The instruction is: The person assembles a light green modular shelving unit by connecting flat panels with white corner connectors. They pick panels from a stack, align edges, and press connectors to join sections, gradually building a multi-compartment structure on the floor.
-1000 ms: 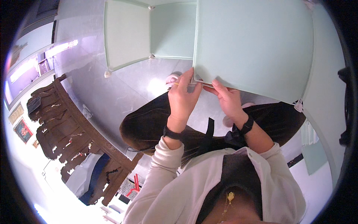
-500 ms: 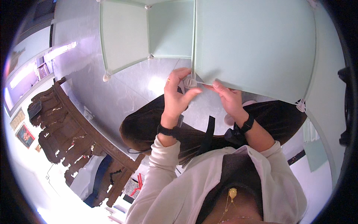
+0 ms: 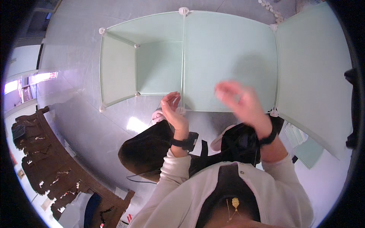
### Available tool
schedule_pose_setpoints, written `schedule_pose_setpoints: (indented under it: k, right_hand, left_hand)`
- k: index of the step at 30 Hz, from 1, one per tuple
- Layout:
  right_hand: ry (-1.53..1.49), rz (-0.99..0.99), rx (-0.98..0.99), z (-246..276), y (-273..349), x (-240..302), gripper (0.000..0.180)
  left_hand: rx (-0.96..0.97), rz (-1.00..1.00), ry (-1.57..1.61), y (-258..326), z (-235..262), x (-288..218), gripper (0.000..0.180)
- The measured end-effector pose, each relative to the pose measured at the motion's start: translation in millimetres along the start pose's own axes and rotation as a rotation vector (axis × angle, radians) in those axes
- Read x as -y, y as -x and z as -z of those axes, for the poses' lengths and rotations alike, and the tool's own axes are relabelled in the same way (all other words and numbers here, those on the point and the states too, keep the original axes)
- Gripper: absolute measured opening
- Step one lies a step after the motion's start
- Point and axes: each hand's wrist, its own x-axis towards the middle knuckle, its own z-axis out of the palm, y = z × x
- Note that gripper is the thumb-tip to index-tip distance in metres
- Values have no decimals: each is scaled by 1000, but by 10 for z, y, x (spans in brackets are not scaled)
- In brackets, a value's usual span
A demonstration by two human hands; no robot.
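Observation:
A pale green panel structure stands on the grey floor in front of me, its panels joined by white corner connectors. My left hand is at the bottom white connector where two panels meet, fingers curled around it. My right hand is blurred in front of the wide middle panel, fingers spread and holding nothing. A further green panel angles off to the right. An open cube section sits at the left.
Dark carved wooden furniture stands at the lower left. Several loose green panels lie on the floor at the right. Small white connectors are scattered at the top. My dark-trousered knees are below the hands.
The view has tilted down, showing more of the structure. My right hand has left the bottom edge of the panel and swung up, open. My left hand stays at the connector.

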Motion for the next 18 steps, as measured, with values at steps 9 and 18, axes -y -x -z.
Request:
schedule_pose_setpoints:
  k: [9, 18]
  right_hand:
    - [597, 161, -498, 481, -1793, -695, 42]
    - [800, -64, -206, 630, -2416, -924, 43]
  left_hand:
    - [8, 175, 95, 39, 35, -33, 49]
    - [-27, 157, 92, 56, -65, -31, 49]
